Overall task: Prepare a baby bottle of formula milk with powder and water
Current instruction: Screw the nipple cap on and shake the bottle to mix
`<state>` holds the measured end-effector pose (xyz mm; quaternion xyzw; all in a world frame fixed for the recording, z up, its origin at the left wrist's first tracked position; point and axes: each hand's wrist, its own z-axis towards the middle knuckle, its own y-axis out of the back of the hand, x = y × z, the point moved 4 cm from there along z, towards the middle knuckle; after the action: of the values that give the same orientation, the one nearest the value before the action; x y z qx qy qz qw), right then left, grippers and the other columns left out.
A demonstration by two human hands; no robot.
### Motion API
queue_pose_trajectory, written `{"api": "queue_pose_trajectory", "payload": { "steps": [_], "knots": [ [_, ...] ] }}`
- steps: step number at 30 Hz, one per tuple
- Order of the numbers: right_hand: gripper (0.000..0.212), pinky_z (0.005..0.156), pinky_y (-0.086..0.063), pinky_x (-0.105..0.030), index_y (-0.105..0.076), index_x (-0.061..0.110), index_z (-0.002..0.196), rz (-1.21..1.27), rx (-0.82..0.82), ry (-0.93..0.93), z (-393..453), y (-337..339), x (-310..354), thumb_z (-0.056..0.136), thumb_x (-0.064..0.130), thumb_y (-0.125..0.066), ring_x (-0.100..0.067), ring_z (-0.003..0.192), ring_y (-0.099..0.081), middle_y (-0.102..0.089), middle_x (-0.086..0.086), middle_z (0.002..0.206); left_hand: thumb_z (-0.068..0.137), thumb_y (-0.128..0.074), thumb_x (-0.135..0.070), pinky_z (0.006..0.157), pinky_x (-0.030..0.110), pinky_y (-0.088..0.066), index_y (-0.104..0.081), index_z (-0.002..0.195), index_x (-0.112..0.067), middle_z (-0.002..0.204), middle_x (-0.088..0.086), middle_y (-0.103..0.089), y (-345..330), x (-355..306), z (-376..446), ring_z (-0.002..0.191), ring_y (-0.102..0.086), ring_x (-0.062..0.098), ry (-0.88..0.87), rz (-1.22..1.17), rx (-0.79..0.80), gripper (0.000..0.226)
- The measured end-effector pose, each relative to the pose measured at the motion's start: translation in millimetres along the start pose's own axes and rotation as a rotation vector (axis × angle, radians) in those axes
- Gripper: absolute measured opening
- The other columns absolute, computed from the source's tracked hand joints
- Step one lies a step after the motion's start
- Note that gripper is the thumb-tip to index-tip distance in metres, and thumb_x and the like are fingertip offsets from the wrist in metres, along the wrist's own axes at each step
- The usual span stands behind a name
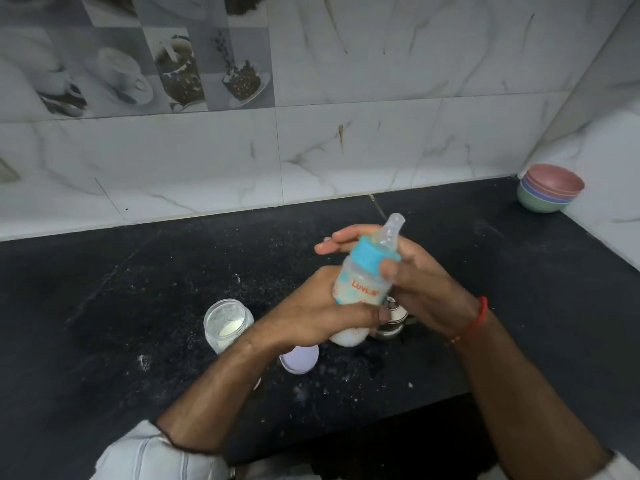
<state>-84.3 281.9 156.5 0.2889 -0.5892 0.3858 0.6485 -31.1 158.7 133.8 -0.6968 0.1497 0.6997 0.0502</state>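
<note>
Frame centre: left hand (322,313) curls round bottle (360,282), right hand (415,278) pinches blue collar (375,254); loosely threaded collar risks leaking; open powder jar (227,323) lower left risks toppling.

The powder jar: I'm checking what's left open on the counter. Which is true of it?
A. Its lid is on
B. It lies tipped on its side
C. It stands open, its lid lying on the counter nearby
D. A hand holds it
C: the jar stands upright with an open mouth, and the lid lies apart on the counter.
</note>
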Motion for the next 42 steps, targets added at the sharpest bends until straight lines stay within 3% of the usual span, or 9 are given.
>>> {"api": "queue_pose_trajectory", "payload": {
  "steps": [5,9,13,16,23,29,36,39,42],
  "knots": [
    [0.012,0.116,-0.041,-0.057,-0.068,0.006,0.09,0.113,0.146,0.049,16.1,-12.2,8.1,0.083,0.011,-0.059,-0.044,0.139,-0.051,-0.073,-0.022,0.117,0.085,-0.07,-0.01,0.09,0.036,-0.06,-0.057,0.118,-0.049,0.083,-0.005,-0.075,-15.1,-11.0,-1.1,0.092,-0.075,0.012,-0.028,-0.028,0.048,0.052],
    [0.011,0.105,-0.054,-0.05,-0.066,0.003,0.08,0.103,-0.315,0.004,18.4,-18.0,-5.8,0.091,0.006,-0.064,-0.034,0.118,-0.07,-0.078,-0.022,0.1,0.074,-0.072,-0.032,0.079,0.039,-0.064,-0.063,0.098,-0.048,0.089,-0.007,-0.075,-3.9,-3.5,-0.9,0.089,-0.075,0.013,0.013,0.244,-0.324,0.031],
    [0.013,0.072,-0.061,-0.038,-0.07,-0.003,0.082,-0.032,-0.865,-0.046,11.0,-26.7,-28.5,0.088,0.008,-0.075,-0.022,0.082,-0.076,-0.077,-0.019,0.087,0.088,-0.059,-0.053,0.081,0.039,-0.054,-0.052,0.137,-0.032,0.106,0.002,-0.076,-7.6,10.4,-5.2,0.099,-0.072,0.03,0.191,0.812,-0.549,0.053],
    [0.029,0.066,-0.06,-0.03,-0.071,-0.004,0.091,0.009,-0.99,-0.081,5.6,-32.7,-41.0,0.087,0.022,-0.083,-0.022,0.078,-0.077,-0.077,-0.019,0.088,0.091,-0.057,-0.054,0.082,0.04,-0.054,-0.043,0.149,-0.035,0.11,-0.002,-0.076,-6.9,19.3,-5.7,0.101,-0.073,0.028,0.138,0.87,-0.557,0.063],
    [0.046,0.107,-0.051,-0.035,-0.057,0.022,0.142,0.131,-0.442,-0.074,-5.3,-36.2,-30.1,0.098,0.034,-0.054,-0.02,0.129,-0.064,-0.067,-0.008,0.137,0.076,-0.08,-0.038,0.06,0.017,-0.052,-0.064,0.092,-0.036,0.081,-0.022,-0.072,12.5,33.3,-5.8,0.07,-0.069,-0.002,0.102,0.274,-0.577,0.023],
    [0.026,0.116,-0.043,-0.056,-0.071,0.009,0.113,-0.117,-0.534,0.069,-32.3,-13.6,-13.7,0.095,0.025,-0.06,-0.017,0.131,-0.062,-0.071,0.002,0.134,0.077,-0.084,-0.031,0.057,0.011,-0.047,-0.058,0.081,-0.036,0.069,-0.025,-0.067,18.4,32.7,-11.2,0.062,-0.062,-0.003,0.012,0.234,-0.57,0.027],
    [0.086,0.116,-0.039,-0.061,-0.032,0.022,0.156,-0.319,0.03,-0.038,-8.1,-10.0,-7.5,0.081,0.023,-0.075,-0.034,0.141,-0.05,-0.05,0.004,0.157,0.074,-0.078,-0.027,0.069,0.047,-0.059,-0.068,0.098,-0.027,0.085,-0.002,-0.072,-12.1,31.3,-9.6,0.075,-0.069,0.022,-0.067,0.108,-0.133,0.026],
    [0.045,0.121,-0.034,-0.05,-0.061,-0.001,0.129,-0.248,0.045,0.034,4.9,-21.9,-7.4,0.085,0.008,-0.068,-0.027,0.146,-0.047,-0.059,-0.012,0.148,0.077,-0.075,-0.015,0.081,0.053,-0.062,-0.066,0.115,-0.027,0.107,0.0,-0.077,-15.6,28.4,-7.0,0.098,-0.076,0.017,-0.066,0.11,-0.134,0.042],
    [0.003,0.11,-0.048,-0.047,-0.068,-0.004,0.087,-0.06,-0.323,0.079,11.5,-27.7,-14.0,0.09,-0.002,-0.067,-0.028,0.128,-0.065,-0.076,-0.022,0.112,0.072,-0.073,-0.034,0.077,0.038,-0.064,-0.061,0.115,-0.047,0.097,-0.012,-0.077,-2.1,21.8,-8.1,0.092,-0.075,0.004,-0.041,0.316,-0.369,0.046]
  ]
}}
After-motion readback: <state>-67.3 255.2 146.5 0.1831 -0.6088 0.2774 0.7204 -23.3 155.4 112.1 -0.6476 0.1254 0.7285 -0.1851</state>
